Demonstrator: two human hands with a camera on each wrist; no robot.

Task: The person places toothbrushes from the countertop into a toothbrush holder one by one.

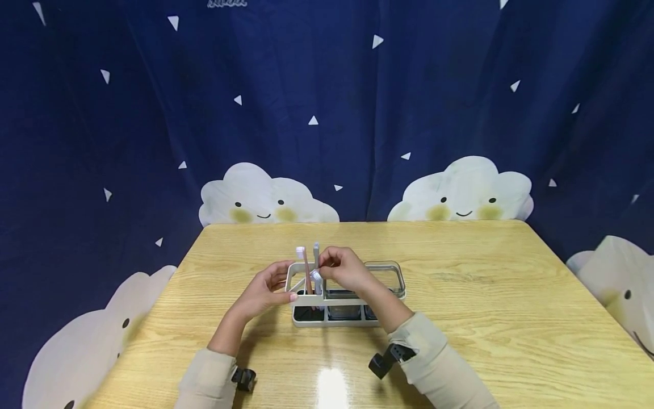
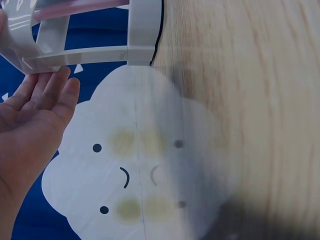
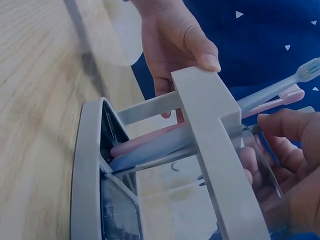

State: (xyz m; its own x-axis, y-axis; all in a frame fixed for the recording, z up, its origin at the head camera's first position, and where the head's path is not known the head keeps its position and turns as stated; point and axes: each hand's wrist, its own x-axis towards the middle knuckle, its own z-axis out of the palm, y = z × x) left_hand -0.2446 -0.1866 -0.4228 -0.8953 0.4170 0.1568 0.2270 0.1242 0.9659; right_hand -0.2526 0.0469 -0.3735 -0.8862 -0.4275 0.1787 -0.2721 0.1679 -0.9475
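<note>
A white toothbrush holder (image 1: 352, 301) with an upper frame and a lower base stands on the table. My left hand (image 1: 261, 291) grips its left end, thumb at the front of the upper frame and fingers at the far side. In the left compartment lean a pink toothbrush (image 1: 307, 274) and a light blue toothbrush (image 3: 272, 91), bristle ends up. At that compartment's right side, my right hand (image 1: 346, 269) pinches a grey toothbrush (image 1: 316, 253); its lower part is hidden. A clear cup (image 3: 267, 190) sits in the frame beside the right hand's fingers.
The wooden table (image 1: 490, 295) extends to both sides of the holder. Behind it hangs a dark blue curtain (image 1: 317, 68) with white triangles and smiling clouds. Black wrist devices (image 1: 390, 359) sit on both sleeves.
</note>
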